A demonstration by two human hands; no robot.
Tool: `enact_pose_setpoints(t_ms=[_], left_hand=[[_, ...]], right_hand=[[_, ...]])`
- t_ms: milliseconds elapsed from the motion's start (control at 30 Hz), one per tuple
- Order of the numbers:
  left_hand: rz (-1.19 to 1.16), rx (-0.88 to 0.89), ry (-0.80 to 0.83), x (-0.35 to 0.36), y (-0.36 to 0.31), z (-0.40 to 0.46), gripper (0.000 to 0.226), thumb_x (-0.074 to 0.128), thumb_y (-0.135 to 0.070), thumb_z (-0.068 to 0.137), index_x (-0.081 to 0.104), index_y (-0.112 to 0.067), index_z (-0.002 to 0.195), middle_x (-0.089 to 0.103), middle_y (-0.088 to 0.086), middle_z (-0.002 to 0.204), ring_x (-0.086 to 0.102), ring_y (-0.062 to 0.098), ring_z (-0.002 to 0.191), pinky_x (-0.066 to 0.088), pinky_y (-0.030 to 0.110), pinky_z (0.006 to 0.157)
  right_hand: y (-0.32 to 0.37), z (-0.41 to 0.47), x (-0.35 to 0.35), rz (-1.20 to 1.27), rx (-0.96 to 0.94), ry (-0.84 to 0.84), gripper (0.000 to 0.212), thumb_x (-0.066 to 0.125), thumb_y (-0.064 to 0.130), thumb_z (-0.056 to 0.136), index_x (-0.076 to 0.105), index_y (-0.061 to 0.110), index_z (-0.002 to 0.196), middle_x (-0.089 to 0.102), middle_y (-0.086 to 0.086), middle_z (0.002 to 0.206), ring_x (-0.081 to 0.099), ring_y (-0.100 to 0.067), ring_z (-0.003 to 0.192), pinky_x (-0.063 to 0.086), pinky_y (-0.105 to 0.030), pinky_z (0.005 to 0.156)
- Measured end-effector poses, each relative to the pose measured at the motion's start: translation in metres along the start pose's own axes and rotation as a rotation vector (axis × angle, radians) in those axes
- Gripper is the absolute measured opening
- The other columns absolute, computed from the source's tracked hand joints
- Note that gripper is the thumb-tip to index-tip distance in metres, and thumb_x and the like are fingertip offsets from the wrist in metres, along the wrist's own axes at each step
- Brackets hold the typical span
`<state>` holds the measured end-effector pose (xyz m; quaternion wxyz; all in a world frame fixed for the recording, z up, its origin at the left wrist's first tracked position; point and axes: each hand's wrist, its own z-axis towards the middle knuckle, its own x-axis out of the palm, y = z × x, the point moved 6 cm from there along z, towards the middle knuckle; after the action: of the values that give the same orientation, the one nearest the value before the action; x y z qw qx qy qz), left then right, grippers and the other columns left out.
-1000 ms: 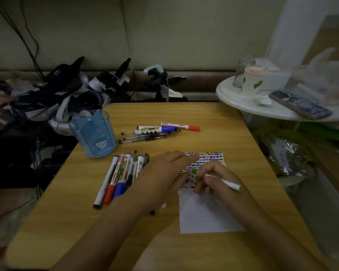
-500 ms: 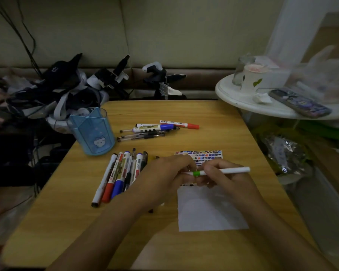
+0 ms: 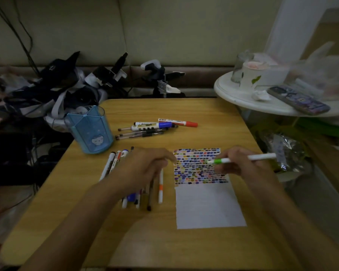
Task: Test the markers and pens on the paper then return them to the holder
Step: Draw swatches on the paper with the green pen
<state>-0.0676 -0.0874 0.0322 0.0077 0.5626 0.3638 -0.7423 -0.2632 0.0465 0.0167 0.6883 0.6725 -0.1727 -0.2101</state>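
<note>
Right hand (image 3: 241, 163) pinches green marker (image 3: 243, 159), barrel level above paper (image 3: 209, 206), tip over colour swatches, likely capped or between strokes. Left hand (image 3: 145, 169) hangs relaxed over untested pens (image 3: 114, 165), gripping nothing, probably picking next. Blue holder (image 3: 90, 132) waits far-left.

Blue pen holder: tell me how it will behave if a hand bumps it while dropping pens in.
The blue pen holder looks like thin translucent plastic and appears empty, so probably light and easy to slide. It is taller than wide and sits near the table edge, so a sideways knock might tip it.
</note>
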Motion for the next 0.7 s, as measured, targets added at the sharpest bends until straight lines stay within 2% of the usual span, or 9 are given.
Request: enact_pose_setpoints(t_ms=[100,167,233,300,367,433,500,600,700], left_hand=[[-0.041,-0.058,-0.101,-0.015,0.015,-0.005,0.040,0.044,-0.011,0.103,0.056,-0.041,0.127,0.062,-0.018,0.085,0.059,-0.003,0.085,0.049,0.018,0.074],[0.033,-0.019,-0.090,-0.008,0.013,-0.005,0.041,0.044,-0.009,0.102,0.057,-0.038,0.128,0.062,-0.019,0.097,0.058,0.001,0.092,0.052,0.028,0.081],[0.106,-0.004,-0.040,0.003,0.011,-0.006,0.047,0.044,-0.004,0.100,0.053,-0.040,0.129,0.061,-0.011,0.108,0.057,0.008,0.097,0.053,0.037,0.084],[0.150,0.010,-0.011,0.012,0.008,-0.006,0.049,0.043,-0.003,0.099,0.048,-0.040,0.130,0.055,-0.007,0.113,0.055,0.013,0.095,0.051,0.040,0.079],[0.186,0.045,0.011,0.017,0.000,-0.005,0.044,0.040,-0.006,0.100,0.046,-0.035,0.133,0.045,-0.008,0.107,0.050,0.013,0.084,0.047,0.034,0.068],[0.230,0.053,0.023,0.021,-0.002,-0.003,0.037,0.037,-0.015,0.103,0.047,-0.033,0.133,0.037,-0.010,0.102,0.044,0.009,0.078,0.037,0.024,0.060],[0.275,0.034,0.033,0.024,0.000,0.000,0.033,0.036,-0.025,0.104,0.048,-0.032,0.134,0.036,-0.010,0.103,0.043,0.007,0.076,0.032,0.024,0.059],[0.317,0.000,0.071,0.029,0.007,0.003,0.037,0.043,-0.045,0.101,0.045,-0.037,0.137,0.034,-0.011,0.105,0.041,0.004,0.078,0.034,0.024,0.067],[0.401,-0.013,0.110,0.032,0.012,0.006,0.059,0.047,-0.070,0.088,0.036,-0.047,0.141,0.034,-0.009,0.111,0.033,0.007,0.093,0.032,0.026,0.080]], right_hand=[[0.000,-0.001,-0.007,-0.035,0.003,-0.019,0.026,0.049,0.020,0.101,0.071,0.010,0.093,0.077,-0.009,0.085,0.074,-0.021,0.080,0.060,-0.024,0.070],[-0.006,-0.006,-0.001,-0.100,0.019,-0.001,0.023,0.052,0.020,0.099,0.072,0.011,0.094,0.077,-0.005,0.084,0.074,-0.017,0.079,0.060,-0.023,0.068],[-0.010,-0.010,0.010,-0.124,0.007,0.057,0.017,0.058,0.020,0.096,0.073,0.011,0.095,0.077,-0.004,0.083,0.074,-0.016,0.078,0.059,-0.023,0.067],[-0.012,-0.011,0.019,-0.146,-0.015,0.116,0.011,0.065,0.020,0.090,0.073,0.013,0.094,0.077,-0.004,0.083,0.073,-0.017,0.078,0.059,-0.026,0.068],[-0.014,-0.011,0.025,-0.196,-0.042,0.144,0.007,0.073,0.016,0.085,0.075,0.017,0.092,0.076,-0.002,0.084,0.072,-0.017,0.080,0.059,-0.031,0.070],[-0.017,-0.009,0.031,-0.248,-0.069,0.158,0.012,0.076,0.010,0.085,0.077,0.021,0.091,0.075,0.002,0.086,0.070,-0.016,0.081,0.058,-0.032,0.070],[-0.020,-0.008,0.036,-0.273,-0.081,0.151,0.014,0.076,0.008,0.085,0.077,0.022,0.089,0.075,0.005,0.085,0.069,-0.014,0.079,0.057,-0.031,0.068],[-0.027,-0.006,0.040,-0.300,-0.090,0.104,0.013,0.075,0.011,0.086,0.075,0.024,0.084,0.073,0.006,0.080,0.067,-0.010,0.073,0.055,-0.027,0.063],[-0.032,-0.006,0.044,-0.354,-0.140,0.078,0.015,0.074,0.014,0.086,0.073,0.028,0.080,0.071,0.006,0.076,0.066,-0.011,0.069,0.054,-0.027,0.059]])
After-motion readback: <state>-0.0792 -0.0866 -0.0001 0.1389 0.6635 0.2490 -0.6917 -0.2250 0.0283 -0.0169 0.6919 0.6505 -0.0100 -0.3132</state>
